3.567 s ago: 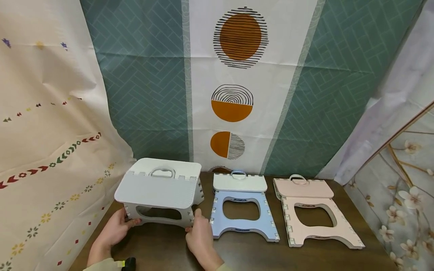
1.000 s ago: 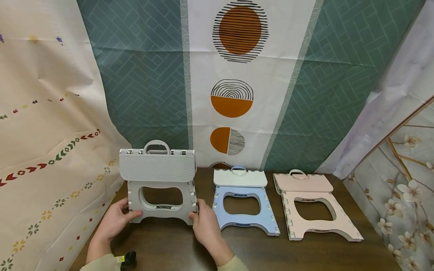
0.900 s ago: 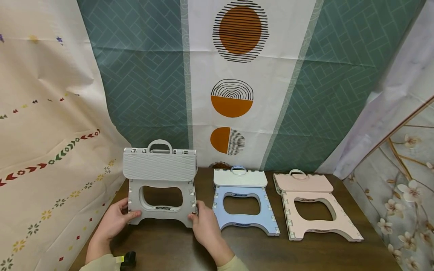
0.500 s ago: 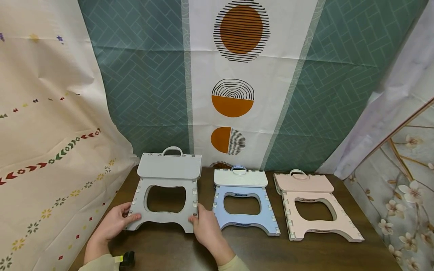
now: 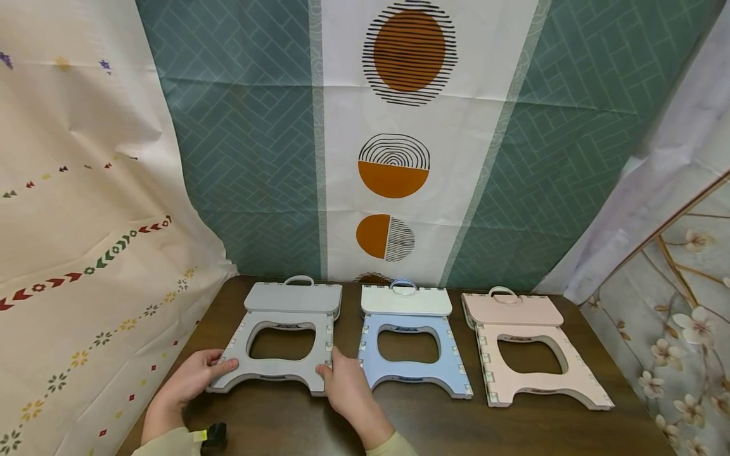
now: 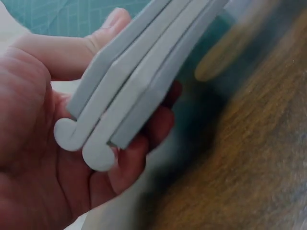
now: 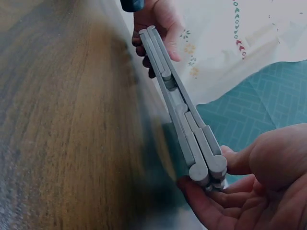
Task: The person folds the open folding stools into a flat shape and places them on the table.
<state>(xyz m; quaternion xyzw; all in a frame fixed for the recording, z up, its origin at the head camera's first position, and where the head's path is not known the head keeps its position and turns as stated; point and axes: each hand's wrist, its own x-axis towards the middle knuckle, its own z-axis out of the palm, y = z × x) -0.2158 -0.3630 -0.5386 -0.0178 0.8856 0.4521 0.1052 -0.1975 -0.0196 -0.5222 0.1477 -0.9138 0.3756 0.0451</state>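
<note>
A grey folding stool point(image 5: 293, 297), folded flat, lies at the left of the row in the head view. My left hand point(image 5: 194, 378) grips its near left foot, thumb on top and fingers curled underneath. At the near right foot my right hand point(image 5: 348, 386) holds the stool the same way. In the left wrist view the stacked layers of the folded leg point(image 6: 134, 72) sit between thumb and fingers. The right wrist view shows the stool's near edge point(image 7: 165, 98) held a little off the table by both hands.
Right of the grey stool lie a folded blue stool point(image 5: 407, 370) with a white seat and a folded pink stool point(image 5: 542, 380). All are on a dark wooden table point(image 5: 445, 430). Patterned cloths point(image 5: 251, 158) hang behind and at the sides.
The grey stool stood unfolded in the earliest frame and is now folded. Over the last second its raised far end has come down and it has shifted slightly right, with both hands holding on.
</note>
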